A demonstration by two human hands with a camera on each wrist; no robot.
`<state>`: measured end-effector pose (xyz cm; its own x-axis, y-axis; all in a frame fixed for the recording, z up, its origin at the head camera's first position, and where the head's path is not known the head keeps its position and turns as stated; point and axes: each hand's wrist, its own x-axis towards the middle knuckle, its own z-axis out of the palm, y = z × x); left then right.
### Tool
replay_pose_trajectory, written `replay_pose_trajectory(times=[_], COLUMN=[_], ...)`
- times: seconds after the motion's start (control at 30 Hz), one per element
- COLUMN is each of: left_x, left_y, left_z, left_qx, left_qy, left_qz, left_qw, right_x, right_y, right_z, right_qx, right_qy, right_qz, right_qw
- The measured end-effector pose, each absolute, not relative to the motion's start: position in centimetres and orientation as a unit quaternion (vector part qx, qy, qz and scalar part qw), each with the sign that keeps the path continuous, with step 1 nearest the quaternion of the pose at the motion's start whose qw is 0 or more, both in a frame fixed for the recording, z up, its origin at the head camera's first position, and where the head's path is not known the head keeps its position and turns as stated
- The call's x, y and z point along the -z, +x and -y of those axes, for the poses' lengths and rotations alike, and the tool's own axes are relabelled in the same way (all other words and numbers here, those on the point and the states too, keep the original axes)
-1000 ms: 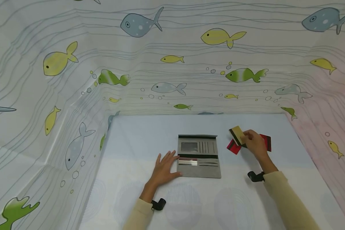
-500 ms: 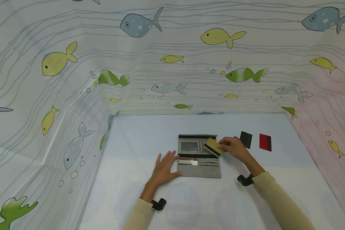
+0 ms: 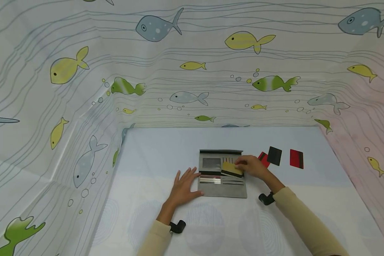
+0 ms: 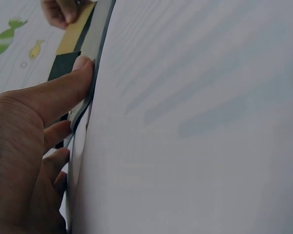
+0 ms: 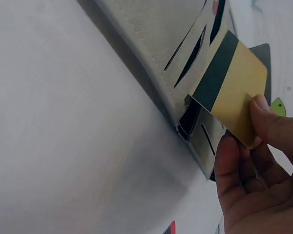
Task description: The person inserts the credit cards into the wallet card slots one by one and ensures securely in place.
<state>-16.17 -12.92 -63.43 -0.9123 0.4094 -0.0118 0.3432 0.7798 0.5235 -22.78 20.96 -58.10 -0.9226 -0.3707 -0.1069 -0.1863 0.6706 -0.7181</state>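
Note:
A grey wallet [image 3: 224, 192] lies unfolded on the table, with slits for cards and a clear window. My left hand [image 3: 183, 188] rests at its left edge, fingers spread and thumb on the lower corner. Between thumb and fingers my right hand [image 3: 255, 167] pinches a gold card [image 3: 232, 169] with a black stripe, held tilted over the wallet's right half. In the right wrist view the striped edge of the card is close to the wallet's slits [image 5: 190, 58]; whether it enters one I cannot tell. Light-coloured cards [image 3: 208, 180] sit in a lower left slot.
Right of the wallet lie a black card [image 3: 274, 155], a red card [image 3: 263, 159] partly hidden beside it, and another red card [image 3: 296, 159] with a dark stripe. Fish-patterned cloth [image 3: 217, 81] rises behind the white table [image 3: 160, 149] and at its sides.
My right hand has carried the gold card leftward from the loose cards to over the wallet and turned it nearly level. My left hand has stayed at the wallet's edge.

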Motion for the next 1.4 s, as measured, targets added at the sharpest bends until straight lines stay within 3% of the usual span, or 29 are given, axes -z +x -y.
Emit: replay_pose_trajectory(times=[1.13,1.4], left_x=[63.18,63.24], left_y=[-16.18,-16.13], left_z=[12.84,12.87], left_qx=[-0.27,-0.268], left_qy=[0.201,0.199], left_qz=[-0.94,-0.941], left_qw=[0.061,0.058], right_x=[58.72,59.1], right_y=[-23.69,-23.2], right_z=[-20.5,-20.27], right_qx=[0.349,0.339], right_qy=[-0.176,-0.185], right_qz=[-0.902,-0.906], right_qw=[0.183,0.173])
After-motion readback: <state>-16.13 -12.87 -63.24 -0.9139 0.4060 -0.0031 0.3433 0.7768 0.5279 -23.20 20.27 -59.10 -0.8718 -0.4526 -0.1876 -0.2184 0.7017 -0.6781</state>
